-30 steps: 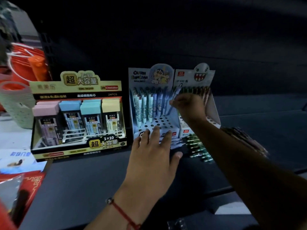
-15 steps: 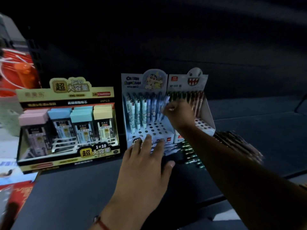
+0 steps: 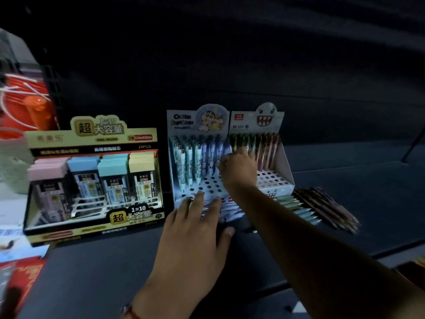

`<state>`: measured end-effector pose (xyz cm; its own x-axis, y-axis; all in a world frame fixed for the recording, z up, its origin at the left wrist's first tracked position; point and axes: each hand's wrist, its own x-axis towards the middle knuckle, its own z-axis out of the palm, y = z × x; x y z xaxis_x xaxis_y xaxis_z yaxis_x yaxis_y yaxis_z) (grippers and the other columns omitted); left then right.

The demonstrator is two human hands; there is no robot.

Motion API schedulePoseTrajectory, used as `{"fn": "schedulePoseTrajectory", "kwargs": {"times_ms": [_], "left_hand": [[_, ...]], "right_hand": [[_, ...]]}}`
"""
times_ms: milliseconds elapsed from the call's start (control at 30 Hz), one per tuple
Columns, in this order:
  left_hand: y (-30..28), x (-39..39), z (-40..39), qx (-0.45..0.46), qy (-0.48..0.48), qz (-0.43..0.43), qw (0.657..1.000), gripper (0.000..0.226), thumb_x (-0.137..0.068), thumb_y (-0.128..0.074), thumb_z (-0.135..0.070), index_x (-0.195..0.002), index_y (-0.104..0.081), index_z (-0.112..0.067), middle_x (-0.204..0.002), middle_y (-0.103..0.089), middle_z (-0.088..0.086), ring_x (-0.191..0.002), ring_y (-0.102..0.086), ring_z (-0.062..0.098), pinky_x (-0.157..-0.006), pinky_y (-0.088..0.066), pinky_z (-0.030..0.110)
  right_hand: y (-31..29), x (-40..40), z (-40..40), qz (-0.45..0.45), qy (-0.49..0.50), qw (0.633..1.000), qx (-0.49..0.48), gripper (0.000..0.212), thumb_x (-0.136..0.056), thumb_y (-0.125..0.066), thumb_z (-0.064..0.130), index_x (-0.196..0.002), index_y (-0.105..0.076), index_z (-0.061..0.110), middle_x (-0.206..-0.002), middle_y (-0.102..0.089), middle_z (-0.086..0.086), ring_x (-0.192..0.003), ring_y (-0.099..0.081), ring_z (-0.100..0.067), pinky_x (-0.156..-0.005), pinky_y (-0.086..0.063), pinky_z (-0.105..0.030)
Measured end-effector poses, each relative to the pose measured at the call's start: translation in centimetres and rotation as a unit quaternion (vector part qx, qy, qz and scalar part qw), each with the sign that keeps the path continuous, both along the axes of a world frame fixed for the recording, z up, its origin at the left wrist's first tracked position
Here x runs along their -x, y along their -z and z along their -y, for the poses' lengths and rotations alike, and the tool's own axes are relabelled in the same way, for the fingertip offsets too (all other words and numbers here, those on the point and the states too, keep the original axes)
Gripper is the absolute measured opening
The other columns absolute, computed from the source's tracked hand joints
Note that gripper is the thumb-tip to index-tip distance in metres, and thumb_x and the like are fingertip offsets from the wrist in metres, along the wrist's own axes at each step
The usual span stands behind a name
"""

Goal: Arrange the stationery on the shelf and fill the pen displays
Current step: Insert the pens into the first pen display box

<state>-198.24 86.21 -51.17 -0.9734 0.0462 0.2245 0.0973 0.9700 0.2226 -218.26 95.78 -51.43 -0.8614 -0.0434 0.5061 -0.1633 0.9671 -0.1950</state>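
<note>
Blue pen display [image 3: 197, 162]: right hand [image 3: 239, 171] lowered since earlier, left hand [image 3: 195, 229] unmoved

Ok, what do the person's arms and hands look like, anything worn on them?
Both hands are bare, with no gloves or rings visible. The left hand has a thin red cord bracelet with a small bead at the wrist. The right hand leads into a bare forearm, with no sleeve or watch in view.

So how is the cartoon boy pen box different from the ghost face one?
The cartoon boy box holds pale blue and green patterned pens; the ghost face box holds darker green and brownish ones. The left hand rests flat before the boy box, while the right hand reaches between both. Both stand upright with empty front holes.
</note>
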Motion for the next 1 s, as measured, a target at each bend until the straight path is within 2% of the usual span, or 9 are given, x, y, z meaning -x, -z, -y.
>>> {"fn": "schedulePoseTrajectory", "kwargs": {"times_ms": [100, 200, 267, 333, 467, 633, 800, 1000], "left_hand": [[-0.1, -0.3, 0.4, 0.007, -0.007, -0.005, 1.000, 0.064, -0.098, -0.019, -0.062, -0.155, 0.001, -0.037, -0.163, 0.006, -0.004, -0.150, 0.003, 0.019, -0.120, -0.003, 0.038], [-0.1, -0.6, 0.9, 0.017, -0.013, 0.000, 1.000, 0.065, -0.098, -0.018, -0.061, -0.155, 0.000, -0.036, -0.163, 0.006, -0.004, -0.150, 0.002, 0.020, -0.120, -0.003, 0.038], [0.0, -1.0, 1.4, 0.025, -0.015, 0.003, 1.000, 0.065, -0.098, -0.019, -0.061, -0.155, -0.001, -0.034, -0.164, 0.004, -0.004, -0.150, 0.001, 0.021, -0.120, -0.005, 0.039], [0.1, -1.4, 1.8, 0.034, -0.018, 0.011, 0.999, 0.066, -0.099, -0.020, -0.060, -0.156, -0.001, -0.033, -0.164, 0.003, -0.002, -0.150, 0.000, 0.022, -0.120, -0.006, 0.040], [0.3, -2.3, 2.4, 0.047, -0.028, 0.023, 0.998, 0.069, -0.098, -0.022, -0.060, -0.156, 0.003, -0.031, -0.164, 0.004, 0.001, -0.150, -0.001, 0.024, -0.120, -0.006, 0.040], [0.2, -3.3, 3.1, 0.039, -0.039, 0.030, 0.998, 0.070, -0.097, -0.025, -0.062, -0.156, -0.001, -0.032, -0.164, 0.001, 0.001, -0.150, -0.002, 0.024, -0.120, -0.007, 0.040], [0.3, -3.9, 3.7, 0.032, -0.044, 0.033, 0.998, 0.070, -0.096, -0.025, -0.063, -0.156, -0.004, -0.033, -0.164, -0.002, 0.000, -0.150, -0.003, 0.024, -0.120, -0.011, 0.040], [0.3, -4.1, 4.3, 0.025, -0.047, 0.030, 0.998, 0.069, -0.096, -0.026, -0.063, -0.155, -0.006, -0.033, -0.164, -0.002, -0.002, -0.150, -0.003, 0.021, -0.120, -0.010, 0.038]], "right_hand": [[-0.5, -2.1, -0.9, 0.033, -0.053, 0.998, 0.006, 0.035, -0.100, -0.048, 0.041, -0.126, -0.064, 0.024, -0.135, -0.050, -0.008, -0.125, -0.041, -0.028, -0.103, -0.037, -0.040], [-1.2, -5.6, -2.4, 0.081, -0.125, 0.988, 0.039, 0.052, -0.101, -0.048, 0.039, -0.149, -0.038, 0.022, -0.158, -0.030, -0.007, -0.146, -0.023, -0.028, -0.119, -0.025, -0.044], [-1.4, -8.3, -3.5, 0.102, -0.166, 0.981, -0.016, 0.057, -0.103, -0.044, 0.035, -0.156, -0.025, 0.020, -0.164, -0.021, -0.005, -0.151, -0.015, -0.027, -0.123, -0.017, -0.043], [-0.8, -10.7, -4.4, 0.127, -0.207, 0.967, -0.078, 0.057, -0.105, -0.040, 0.029, -0.158, -0.021, 0.019, -0.164, -0.020, -0.004, -0.152, -0.015, -0.025, -0.124, -0.013, -0.038], [1.9, -13.8, -5.0, 0.182, -0.250, 0.942, -0.130, 0.057, -0.105, -0.038, 0.024, -0.158, -0.020, 0.016, -0.164, -0.020, -0.004, -0.152, -0.013, -0.023, -0.125, -0.009, -0.036], [3.3, -14.3, -4.2, 0.202, -0.246, 0.939, -0.130, 0.057, -0.106, -0.036, 0.027, -0.158, -0.016, 0.016, -0.165, -0.016, -0.005, -0.152, -0.012, -0.022, -0.124, -0.008, -0.037], [3.0, -13.4, -3.6, 0.180, -0.239, 0.944, -0.136, 0.052, -0.103, -0.041, 0.032, -0.152, -0.033, 0.017, -0.153, -0.034, -0.007, -0.139, -0.034, -0.029, -0.117, -0.025, -0.041], [2.4, -12.8, -3.4, 0.185, -0.249, 0.946, -0.097, 0.042, -0.096, -0.053, 0.036, -0.135, -0.049, 0.019, -0.138, -0.047, -0.004, -0.130, -0.040, -0.026, -0.109, -0.032, -0.040]]}}
